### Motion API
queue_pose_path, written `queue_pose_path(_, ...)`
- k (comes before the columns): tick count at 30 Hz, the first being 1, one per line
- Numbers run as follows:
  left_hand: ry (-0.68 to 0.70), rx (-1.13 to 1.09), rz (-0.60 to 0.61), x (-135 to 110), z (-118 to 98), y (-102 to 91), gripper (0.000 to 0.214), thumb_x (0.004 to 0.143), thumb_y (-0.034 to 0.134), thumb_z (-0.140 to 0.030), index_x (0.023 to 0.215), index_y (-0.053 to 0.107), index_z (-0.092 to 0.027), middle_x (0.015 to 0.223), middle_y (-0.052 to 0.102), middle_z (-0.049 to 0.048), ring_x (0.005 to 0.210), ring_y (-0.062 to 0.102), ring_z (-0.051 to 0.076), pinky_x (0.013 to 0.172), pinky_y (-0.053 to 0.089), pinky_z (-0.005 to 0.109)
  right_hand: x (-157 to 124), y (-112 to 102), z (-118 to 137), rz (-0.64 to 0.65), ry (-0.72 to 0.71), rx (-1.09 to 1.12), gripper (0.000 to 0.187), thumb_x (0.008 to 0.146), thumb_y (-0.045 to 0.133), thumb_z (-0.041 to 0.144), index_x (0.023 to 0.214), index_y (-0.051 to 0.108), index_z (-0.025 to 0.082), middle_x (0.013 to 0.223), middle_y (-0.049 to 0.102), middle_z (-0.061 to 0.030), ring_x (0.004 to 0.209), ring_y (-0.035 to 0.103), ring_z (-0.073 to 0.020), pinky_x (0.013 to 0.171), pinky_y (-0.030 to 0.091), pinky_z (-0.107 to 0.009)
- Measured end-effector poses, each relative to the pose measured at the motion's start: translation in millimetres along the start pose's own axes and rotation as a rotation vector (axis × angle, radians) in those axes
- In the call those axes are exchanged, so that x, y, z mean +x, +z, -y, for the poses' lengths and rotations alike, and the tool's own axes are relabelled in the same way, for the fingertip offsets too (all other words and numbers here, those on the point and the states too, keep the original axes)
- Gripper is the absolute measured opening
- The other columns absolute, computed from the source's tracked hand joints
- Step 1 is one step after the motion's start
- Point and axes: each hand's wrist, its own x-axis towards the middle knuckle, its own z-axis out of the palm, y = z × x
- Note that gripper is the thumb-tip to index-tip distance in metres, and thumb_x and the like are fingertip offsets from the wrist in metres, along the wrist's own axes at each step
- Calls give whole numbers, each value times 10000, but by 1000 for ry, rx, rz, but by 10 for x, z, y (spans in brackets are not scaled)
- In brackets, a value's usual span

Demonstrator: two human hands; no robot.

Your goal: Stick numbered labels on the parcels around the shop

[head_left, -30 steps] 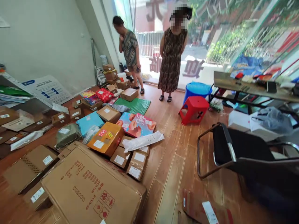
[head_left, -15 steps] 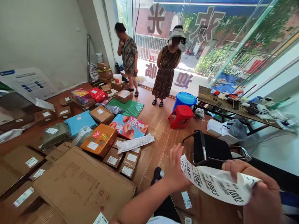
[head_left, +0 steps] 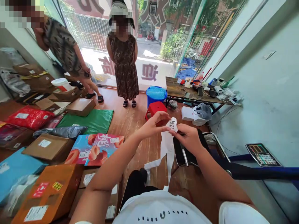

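Wide wooden floor (head_left: pixel 133 118), crowded on the left with parcels: an orange box (head_left: pixel 49 189), a pink-and-blue carton (head_left: pixel 95 152) printed with peaches, a flat green mailer (head_left: pixel 93 119). Beyond these, two people standing before the glass front. To the right, a low table (head_left: pixel 177 90) near the wall, a black chair (head_left: pixel 187 155) just under the hands, a blue bucket (head_left: pixel 156 93) and a red stool (head_left: pixel 155 109) close together beside the table. At centre, raised before the chest, a long white label strip (head_left: pixel 167 146): limp paper, hanging from the hands toward the lap, tail curling off to the left, black digits "1001" on the topmost label. Left hand (head_left: pixel 155 123) pinching the strip's top end between thumb and fingertips. Right hand (head_left: pixel 188 138) closed on the same end from the other side, fingers curled in, thumb pressed to the paper.
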Motion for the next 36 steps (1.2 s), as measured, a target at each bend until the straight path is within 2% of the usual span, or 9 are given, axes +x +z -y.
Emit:
queue_pose_path(5, -60, 59, 142, 829, 456, -153, 592, 715, 772, -305, 1240, 526, -182, 1226, 564, 104, 1151, 520, 216, 1012, 384, 355, 324, -114, -558, 43, 0, 26, 216, 903, 558, 306, 742, 636, 185, 727, 597, -22, 639, 513, -129, 595, 383, -252)
queue_pose_path(10, -340, -68, 301, 1605, 1037, -298, 380, 669, 787, -388, 859, 596, -120, 746, 606, 3, 672, 565, 114, 614, 445, 229, 623, -92, -1275, -38, 90, -245, 193, 839, 570, 221, 652, 528, 193, 616, 496, 9, 592, 448, -134, 587, 325, -271)
queue_pose_path(13, -403, -54, 355, 2044, 1421, -547, 430, 618, 814, -403, 868, 609, -120, 676, 581, -30, 597, 521, 83, 552, 394, 192, 914, -11, -1782, -110, 128, -322, 171, 793, 537, 129, 660, 460, 203, 704, 518, -30, 732, 503, -183, 683, 375, -296)
queue_pose_path(18, -598, 75, 469, 2754, 2080, -1046, 523, 617, 781, -495, 936, 656, -100, 573, 545, -46, 476, 422, 59, 446, 271, 172, 1492, 233, -2539, -8, 238, 58, 264, 722, 460, 19, 924, 446, 188, 1165, 502, -127, 1050, 528, -205, 840, 429, -327)
queue_pose_path(22, -694, 51, 579, 3219, 2568, -1334, 450, 648, 739, -502, 819, 685, -89, 618, 600, 0, 512, 464, 76, 470, 318, 187, 1940, 457, -3043, 153, 483, 348, 469, 810, 563, 220, 1251, 414, 171, 962, 591, -34, 791, 550, -149, 701, 420, -258)
queue_pose_path(25, -719, 50, 564, 3498, 2845, -1531, 411, 676, 708, -495, 807, 693, -105, 590, 569, -18, 509, 435, 72, 459, 294, 183, 2226, 571, -3372, 165, 661, 378, 356, 920, 432, 439, 1018, 614, 149, 795, 598, -15, 695, 520, -132, 610, 371, -226)
queue_pose_path(28, -749, 56, 578, 3724, 2963, -1722, 402, 695, 683, -514, 696, 672, -112, 545, 519, -30, 489, 392, 63, 443, 258, 182, 2470, 644, -3574, 130, 702, 207, 433, 904, 467, 513, 701, 616, 160, 611, 527, 15, 588, 456, -111, 542, 303, -220)
queue_pose_path(34, -756, -18, 656, 4018, 2720, -1952, 415, 760, 640, -539, 732, 665, -126, 543, 517, -36, 467, 365, 53, 431, 222, 183, 2875, 788, -3519, 6, 449, 55, 402, 948, 440, 425, 683, 635, 193, 581, 555, 2, 572, 492, -116, 592, 361, -235)
queue_pose_path(36, -765, 18, 643, 4085, 2669, -2143, 414, 749, 653, -542, 728, 674, -129, 543, 541, -30, 466, 393, 59, 426, 237, 179, 2911, 642, -3477, -37, 528, -41, 429, 926, 470, 444, 615, 641, 204, 558, 574, -3, 572, 508, -117, 619, 408, -225)
